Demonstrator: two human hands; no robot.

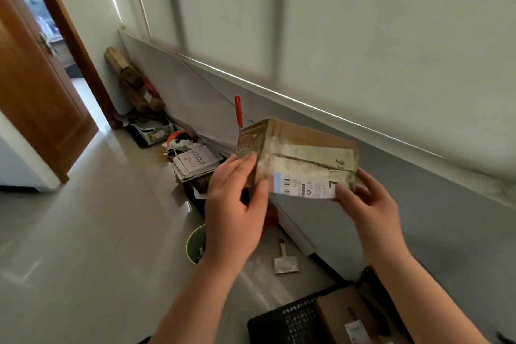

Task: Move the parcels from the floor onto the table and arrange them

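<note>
A brown cardboard parcel (298, 156) with tape and a white shipping label is held up in the air between both hands. My left hand (237, 204) grips its left end, fingers on the side and thumb at the lower front. At the right lower corner, by the label, my right hand (368, 204) pinches the parcel. Another cardboard parcel (346, 315) with a label lies in a black perforated basket (284, 321) at the bottom of the view. No table is visible.
Along the grey wall lie a stack of papers (195, 162), a grey tray (150, 131), brown packages (134, 78), a red-handled tool (238, 112), a green cup (195, 243) and a scraper (284, 262). A wooden door (36, 92) stands open at the left. The tiled floor (83, 232) spreads left.
</note>
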